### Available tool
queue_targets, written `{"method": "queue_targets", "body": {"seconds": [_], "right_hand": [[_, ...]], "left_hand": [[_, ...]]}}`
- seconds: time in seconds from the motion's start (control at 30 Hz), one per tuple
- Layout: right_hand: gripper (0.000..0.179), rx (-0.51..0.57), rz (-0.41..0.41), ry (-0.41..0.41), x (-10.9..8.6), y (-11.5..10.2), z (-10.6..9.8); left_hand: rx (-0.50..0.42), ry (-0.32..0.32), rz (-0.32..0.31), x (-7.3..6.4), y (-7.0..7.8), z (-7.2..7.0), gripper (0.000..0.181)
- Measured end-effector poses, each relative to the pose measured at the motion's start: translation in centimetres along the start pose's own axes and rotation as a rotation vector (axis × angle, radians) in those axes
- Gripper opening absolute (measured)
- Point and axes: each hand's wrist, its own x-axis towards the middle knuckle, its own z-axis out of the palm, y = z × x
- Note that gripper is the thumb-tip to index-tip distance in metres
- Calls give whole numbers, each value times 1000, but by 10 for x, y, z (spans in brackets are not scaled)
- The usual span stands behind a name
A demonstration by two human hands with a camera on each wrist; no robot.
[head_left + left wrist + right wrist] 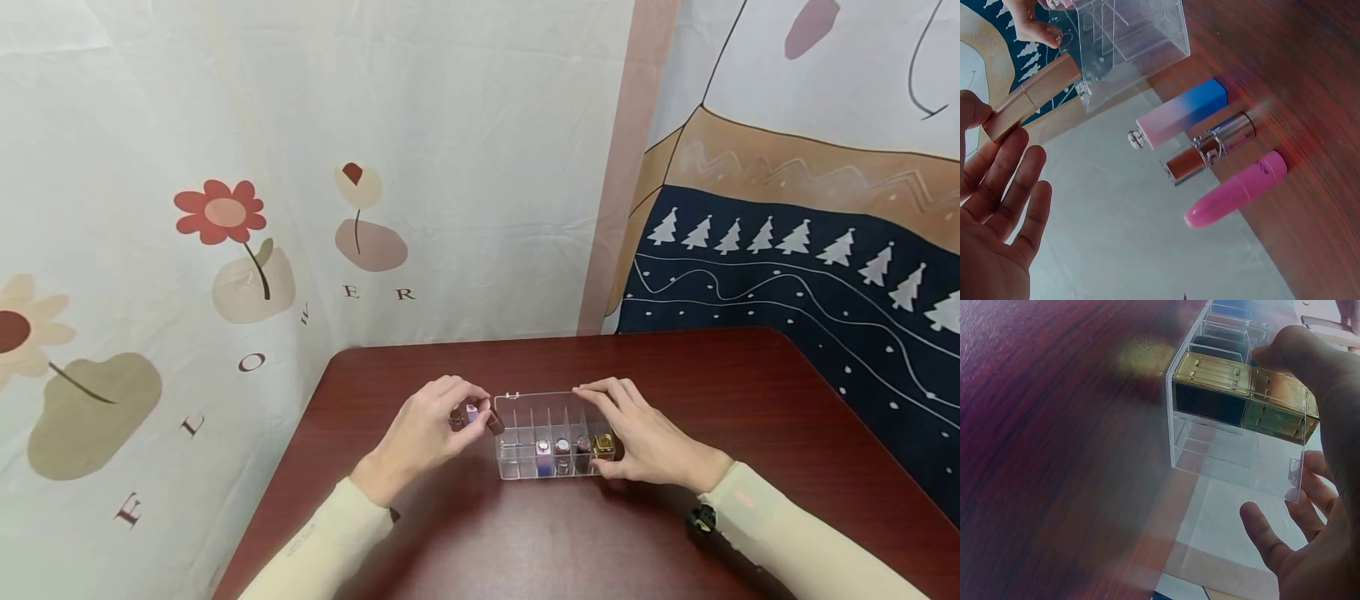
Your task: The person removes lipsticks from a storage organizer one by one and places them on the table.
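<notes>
Head view: left hand [429,427] pinched rose-gold lipstick tube [1032,97] near left end of clear divided organizer [510,463]; right hand [651,433] gripped opposite end. Steady bracing, unhurried pinch looked wise.

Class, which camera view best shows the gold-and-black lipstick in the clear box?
The right wrist view: the gold-and-black lipstick appears large, its long sides visible through the clear box. The head view shows it small, mainly its gold top; the left wrist view doesn't show it.
</notes>
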Motion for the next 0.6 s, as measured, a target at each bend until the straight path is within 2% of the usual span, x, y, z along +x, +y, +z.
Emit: {"method": "queue_targets", "body": {"seconds": [0.27, 0.6], "right_hand": [[117, -8, 4, -4, 0, 0, -1], [116, -1, -6, -1, -1, 1, 0]], "left_hand": [[-5, 28, 0, -2, -5, -8, 21], [-9, 34, -8, -7, -12, -17, 15]]}}
